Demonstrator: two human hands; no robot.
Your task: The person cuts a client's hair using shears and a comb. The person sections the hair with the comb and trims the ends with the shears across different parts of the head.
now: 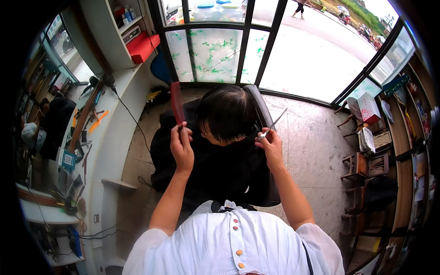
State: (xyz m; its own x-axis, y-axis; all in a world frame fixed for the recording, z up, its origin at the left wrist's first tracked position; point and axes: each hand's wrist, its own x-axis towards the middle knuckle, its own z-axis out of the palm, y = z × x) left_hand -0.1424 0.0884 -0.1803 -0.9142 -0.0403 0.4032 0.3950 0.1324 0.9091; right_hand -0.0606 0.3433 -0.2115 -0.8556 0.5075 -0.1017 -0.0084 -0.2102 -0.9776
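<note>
A person with short dark hair (228, 110) sits in a dark padded chair (260, 103), wrapped in a black cape (215, 172). Left of the head, my left hand (182, 147) is closed round the lower end of a red comb (176, 103), which points upward. On the other side, my right hand (270, 145) grips a pair of scissors (276, 121) by the handles, blades slanting up to the right. Neither the comb nor the scissors touches the hair.
On the left, a white counter (103, 114) below a mirror carries tools, an orange comb (98, 121) and cords. A red box (143, 47) sits on the shelf above it. Wooden chairs (362, 166) and shelves line the right wall. Ahead is a glass door frame (240, 55) with an open doorway.
</note>
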